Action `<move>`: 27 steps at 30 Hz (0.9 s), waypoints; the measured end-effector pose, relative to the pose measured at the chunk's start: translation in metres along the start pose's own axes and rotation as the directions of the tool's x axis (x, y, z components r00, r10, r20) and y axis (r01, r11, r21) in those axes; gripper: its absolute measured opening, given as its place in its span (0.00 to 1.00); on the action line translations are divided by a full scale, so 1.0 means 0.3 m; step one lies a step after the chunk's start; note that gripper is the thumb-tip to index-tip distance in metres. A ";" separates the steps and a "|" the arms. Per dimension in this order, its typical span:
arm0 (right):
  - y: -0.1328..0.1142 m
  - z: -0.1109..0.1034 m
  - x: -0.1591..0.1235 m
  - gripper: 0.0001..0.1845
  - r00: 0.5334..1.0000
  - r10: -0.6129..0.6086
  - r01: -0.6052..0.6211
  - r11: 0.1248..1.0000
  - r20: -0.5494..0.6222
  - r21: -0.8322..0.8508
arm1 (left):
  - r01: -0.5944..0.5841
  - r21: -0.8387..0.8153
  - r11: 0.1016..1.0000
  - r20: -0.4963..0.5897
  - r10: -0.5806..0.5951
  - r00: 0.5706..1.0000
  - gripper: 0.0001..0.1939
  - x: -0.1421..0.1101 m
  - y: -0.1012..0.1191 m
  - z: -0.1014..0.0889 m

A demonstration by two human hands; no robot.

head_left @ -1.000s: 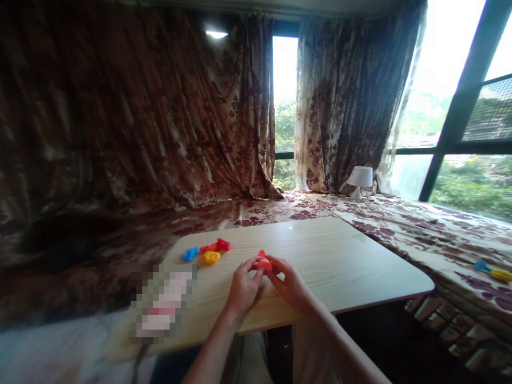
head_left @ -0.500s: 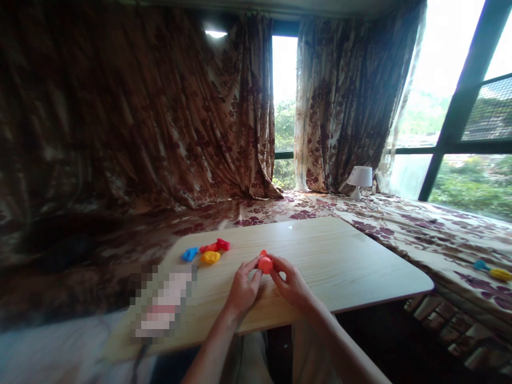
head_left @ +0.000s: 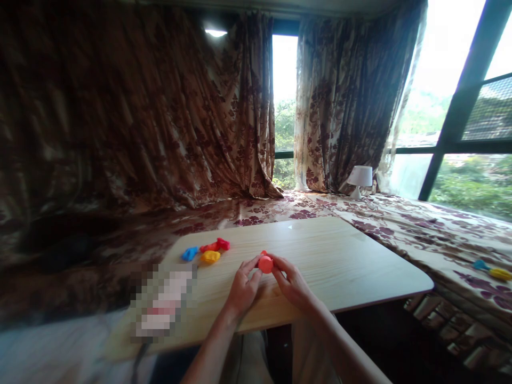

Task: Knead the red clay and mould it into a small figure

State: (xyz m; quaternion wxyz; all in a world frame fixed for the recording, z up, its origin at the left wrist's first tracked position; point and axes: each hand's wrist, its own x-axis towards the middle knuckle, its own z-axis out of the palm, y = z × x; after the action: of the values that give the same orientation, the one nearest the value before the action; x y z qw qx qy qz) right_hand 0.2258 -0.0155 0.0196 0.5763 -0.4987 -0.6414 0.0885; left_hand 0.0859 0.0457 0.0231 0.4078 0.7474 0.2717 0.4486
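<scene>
A coral-red round piece [head_left: 265, 264] is held between my two hands over the table, its flat, disc-like face towards me. A small knob of the same colour shows just behind its top edge. My left hand [head_left: 246, 282] pinches it from the left with thumb and fingers. On the other side, the fingers of my right hand [head_left: 290, 277] press against its right edge. Its material is too small to make out. To the left lie a crumpled blue lump [head_left: 190, 253], a yellow lump [head_left: 210, 257] and red lumps [head_left: 216, 245].
The pale wooden table [head_left: 340, 261] has rounded corners. A blurred-out object [head_left: 166, 304] with a dark cord lies at its left. Beyond are a flower-patterned cover [head_left: 320, 205] and a white lamp [head_left: 360, 178]. A yellow piece [head_left: 500, 274] and a blue piece [head_left: 481, 265] lie far right.
The round piece has turned, so its disc-like face shows fully and the knob behind shows less. My right fingers have shifted slightly around its edge. The lumps on the table stay put.
</scene>
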 end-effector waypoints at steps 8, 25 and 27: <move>0.015 0.006 -0.001 0.16 1.000 0.020 -0.019 1.000 -0.019 0.014 | -0.025 0.027 0.999 -0.009 0.025 1.000 0.18 -0.002 0.000 0.005; 0.003 0.004 -0.002 0.16 0.998 0.057 -0.057 0.998 -0.010 0.009 | -0.046 0.031 0.998 0.009 0.046 0.999 0.20 -0.002 0.005 0.001; 0.002 0.005 -0.001 0.15 0.998 0.067 -0.067 0.998 0.002 0.015 | -0.036 0.024 0.999 0.018 0.036 0.999 0.19 -0.001 0.009 0.002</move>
State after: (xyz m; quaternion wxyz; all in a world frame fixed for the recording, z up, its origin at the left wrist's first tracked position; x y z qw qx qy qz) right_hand 0.2248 -0.0147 0.0184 0.5762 -0.5155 -0.6241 0.1132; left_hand 0.0864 0.0437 0.0252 0.3928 0.7610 0.2601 0.4460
